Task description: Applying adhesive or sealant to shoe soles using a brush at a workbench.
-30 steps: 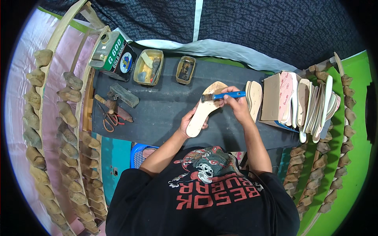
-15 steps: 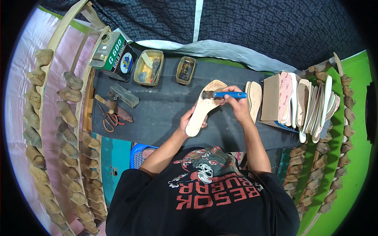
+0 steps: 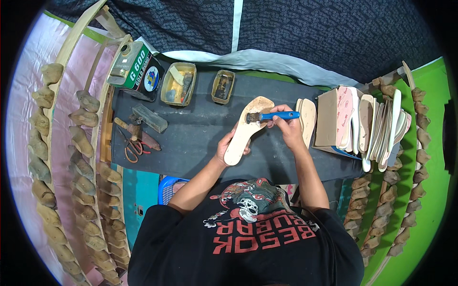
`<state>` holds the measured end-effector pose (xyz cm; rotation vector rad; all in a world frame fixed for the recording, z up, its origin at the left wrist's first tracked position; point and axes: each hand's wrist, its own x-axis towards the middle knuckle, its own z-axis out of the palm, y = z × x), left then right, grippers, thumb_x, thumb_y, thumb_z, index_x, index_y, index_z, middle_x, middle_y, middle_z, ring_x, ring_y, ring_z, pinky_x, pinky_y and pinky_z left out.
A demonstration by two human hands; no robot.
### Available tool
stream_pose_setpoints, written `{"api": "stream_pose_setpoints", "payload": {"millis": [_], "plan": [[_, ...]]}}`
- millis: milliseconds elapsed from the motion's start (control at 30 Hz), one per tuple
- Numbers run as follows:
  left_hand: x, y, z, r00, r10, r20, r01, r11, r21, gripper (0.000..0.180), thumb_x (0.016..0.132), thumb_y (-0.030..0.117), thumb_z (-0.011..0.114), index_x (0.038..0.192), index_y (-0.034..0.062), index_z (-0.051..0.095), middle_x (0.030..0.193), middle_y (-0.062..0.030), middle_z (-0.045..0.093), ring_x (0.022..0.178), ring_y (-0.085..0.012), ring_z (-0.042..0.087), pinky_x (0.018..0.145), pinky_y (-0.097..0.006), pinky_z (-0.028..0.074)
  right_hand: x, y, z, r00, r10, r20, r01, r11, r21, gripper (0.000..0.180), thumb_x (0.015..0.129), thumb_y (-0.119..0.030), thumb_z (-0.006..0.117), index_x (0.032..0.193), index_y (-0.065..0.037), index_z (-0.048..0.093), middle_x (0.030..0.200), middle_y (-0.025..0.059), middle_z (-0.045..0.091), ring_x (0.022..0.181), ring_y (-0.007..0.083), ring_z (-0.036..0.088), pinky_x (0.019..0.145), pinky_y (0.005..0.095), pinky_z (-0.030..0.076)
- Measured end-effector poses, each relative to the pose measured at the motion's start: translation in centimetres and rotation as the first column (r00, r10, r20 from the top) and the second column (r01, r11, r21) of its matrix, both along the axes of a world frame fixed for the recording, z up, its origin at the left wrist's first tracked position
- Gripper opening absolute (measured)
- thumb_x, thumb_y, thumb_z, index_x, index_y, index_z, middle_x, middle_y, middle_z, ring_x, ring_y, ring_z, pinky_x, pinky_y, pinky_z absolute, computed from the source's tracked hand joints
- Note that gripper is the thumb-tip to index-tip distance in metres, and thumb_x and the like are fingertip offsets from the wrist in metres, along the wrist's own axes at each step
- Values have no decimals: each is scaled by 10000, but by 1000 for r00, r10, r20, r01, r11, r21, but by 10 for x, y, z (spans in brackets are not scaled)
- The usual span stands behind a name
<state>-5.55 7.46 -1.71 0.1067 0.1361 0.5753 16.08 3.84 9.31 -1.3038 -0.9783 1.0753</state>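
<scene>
A cream shoe insole with a brownish wide end is held above the table, tilted with that end away from me. My left hand grips its narrower part from the left, thumb along the edge and fingertips showing on the other side. In my right hand is a brush with a blue handle, pinched between thumb and fingers. Its dark bristle end rests on the upper part of the insole. More insoles lie on the table just right of my right hand.
Two small tubs, one wide and one narrow, stand at the back beside a green-black can. A hammer, pliers and a grey block lie left. A cardboard box with many insoles stands right. Racks of shoe lasts flank the table.
The brush head has shifted very slightly on the insole. Both hands keep nearly the same place and grip.
</scene>
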Motion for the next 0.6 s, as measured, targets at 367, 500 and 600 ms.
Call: {"api": "stream_pose_setpoints", "payload": {"millis": [367,500,600], "plan": [[-5,7,2,1000,-17,2,17,999,31,443,1031,388,486,1432,201,491,1062,-108,634,804,-250,585,635,-366,492,1,-5,-5,998,-43,-49,45,999,30,141,956,-53,608,1081,10,613,918,51,663,828,108,637,771,269,528],[-2,6,-3,999,43,20,-44,997,67,458,1034,381,479,1458,207,467,1066,-110,634,800,-252,582,635,-370,489,4,-6,-8,998,30,48,-31,999,12,194,956,-101,646,1122,-10,607,964,44,667,846,106,637,800,265,526],[-5,10,-9,993,105,60,-108,993,41,497,1043,401,467,1502,215,421,1078,-119,634,806,-265,588,648,-396,501,9,-12,-12,996,79,36,-78,996,-31,267,945,-165,697,1157,-31,606,1025,41,679,869,115,640,819,269,527]]}}
